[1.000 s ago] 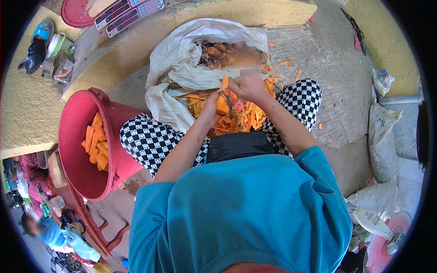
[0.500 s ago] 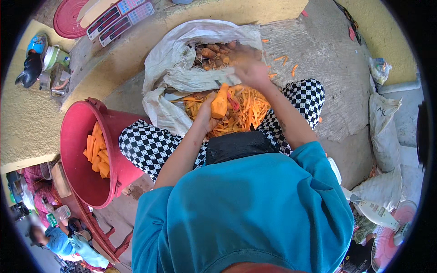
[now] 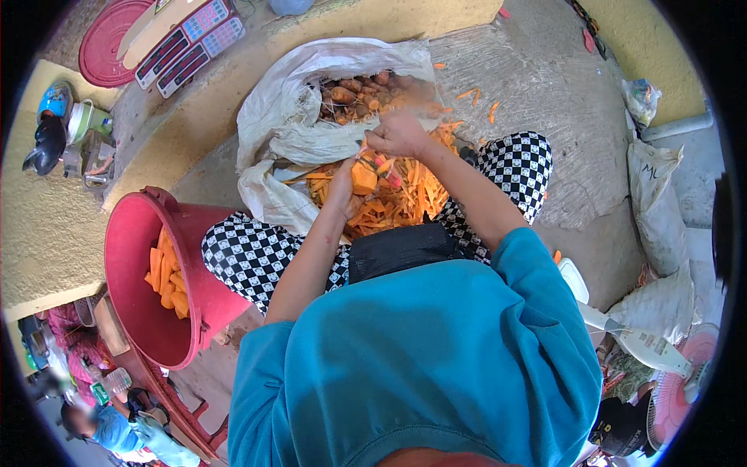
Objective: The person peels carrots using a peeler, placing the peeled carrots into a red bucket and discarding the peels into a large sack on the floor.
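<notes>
So I'm looking down through the head cam, and the left hand has its grip wrapped around a thick orange carrot, which is up over the lap, between the knees. The right hand is right next to the top end of it, fingers curled in, so that grip looks clenched. Can't tell from my end if there's a tool in it; whatever's between the hands is mostly hidden.

Below them there's a messy heap of orange peelings. Just past that, a white sack lies with its mouth open, and I can see brownish unpeeled carrots inside, a bit blurry on the right side. A few loose strips are on the concrete floor off to the right.

Over by the left knee I've got a big red bucket with a pile of peeled carrots in it. Far lower left, there's another person in blue, well apart from all this.
</notes>
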The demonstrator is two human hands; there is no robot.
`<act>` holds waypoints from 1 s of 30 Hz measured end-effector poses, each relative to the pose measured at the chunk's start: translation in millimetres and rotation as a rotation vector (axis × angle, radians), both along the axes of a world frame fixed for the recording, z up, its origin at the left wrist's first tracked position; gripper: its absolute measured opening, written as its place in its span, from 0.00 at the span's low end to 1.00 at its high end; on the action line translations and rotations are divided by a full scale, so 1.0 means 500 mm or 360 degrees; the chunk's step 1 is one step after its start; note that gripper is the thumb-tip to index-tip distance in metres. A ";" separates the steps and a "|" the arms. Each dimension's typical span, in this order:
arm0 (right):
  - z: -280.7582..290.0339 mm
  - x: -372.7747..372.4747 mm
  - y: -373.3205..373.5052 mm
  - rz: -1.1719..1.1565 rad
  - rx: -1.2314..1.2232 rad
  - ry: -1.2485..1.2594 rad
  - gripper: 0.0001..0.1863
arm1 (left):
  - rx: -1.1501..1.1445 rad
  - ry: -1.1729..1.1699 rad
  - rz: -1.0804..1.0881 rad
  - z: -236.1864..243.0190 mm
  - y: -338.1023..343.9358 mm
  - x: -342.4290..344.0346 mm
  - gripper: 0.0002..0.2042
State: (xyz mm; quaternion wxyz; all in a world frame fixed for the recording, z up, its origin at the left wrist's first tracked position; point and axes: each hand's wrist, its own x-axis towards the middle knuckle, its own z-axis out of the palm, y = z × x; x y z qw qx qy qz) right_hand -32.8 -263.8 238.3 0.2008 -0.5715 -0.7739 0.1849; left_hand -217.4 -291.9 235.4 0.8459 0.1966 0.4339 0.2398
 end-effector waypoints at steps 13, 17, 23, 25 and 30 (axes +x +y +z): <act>-0.026 0.135 -0.004 -0.0812 0.0098 0.0126 0.25 | 0.0001 -0.0326 -0.0040 0.015 -0.026 -0.023 0.21; 0.067 0.024 -0.048 -0.0303 0.0149 0.0249 0.22 | -0.0076 -0.0464 -0.0017 -0.027 -0.010 -0.040 0.20; 0.041 -0.017 -0.058 0.0063 0.0652 0.0061 0.16 | -0.0054 -0.0092 0.0201 0.038 -0.029 0.002 0.20; 0.034 -0.010 -0.049 0.0075 0.0663 0.0024 0.16 | -0.0010 -0.0097 0.0200 0.029 -0.033 -0.010 0.19; 0.003 0.130 -0.006 -0.0493 0.0650 -0.0487 0.19 | 0.0176 0.0054 -0.0036 0.003 -0.050 -0.019 0.20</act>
